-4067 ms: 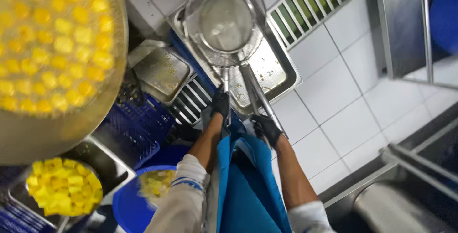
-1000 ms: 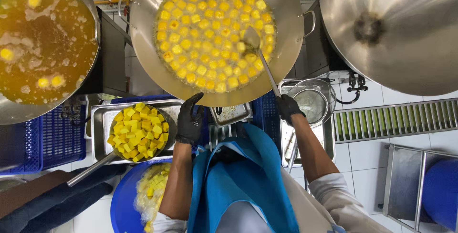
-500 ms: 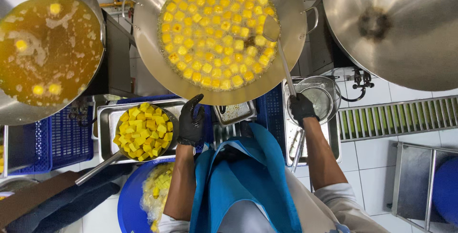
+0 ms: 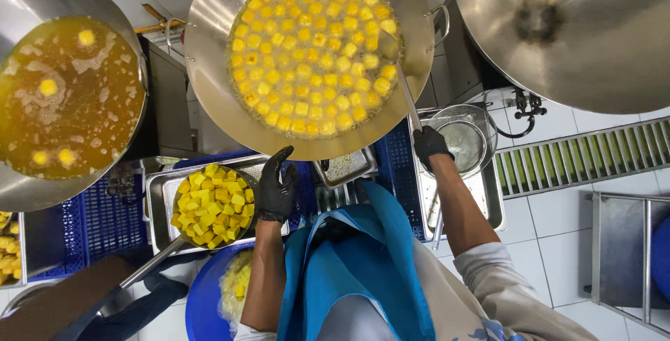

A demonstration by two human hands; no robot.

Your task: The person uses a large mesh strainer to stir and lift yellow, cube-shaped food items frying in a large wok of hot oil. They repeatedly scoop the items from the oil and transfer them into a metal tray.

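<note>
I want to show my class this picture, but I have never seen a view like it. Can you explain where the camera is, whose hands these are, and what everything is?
The camera sits on a person's head and looks straight down. Both gloved hands are theirs. The right hand holds a long-handled ladle reaching into the middle wok of oil, where yellow cubes float. The left hand rests at a strainer of yellow cubes in a metal tray. A wire skimmer lies right. Another wok of oil stands left, an empty wok right.
</note>
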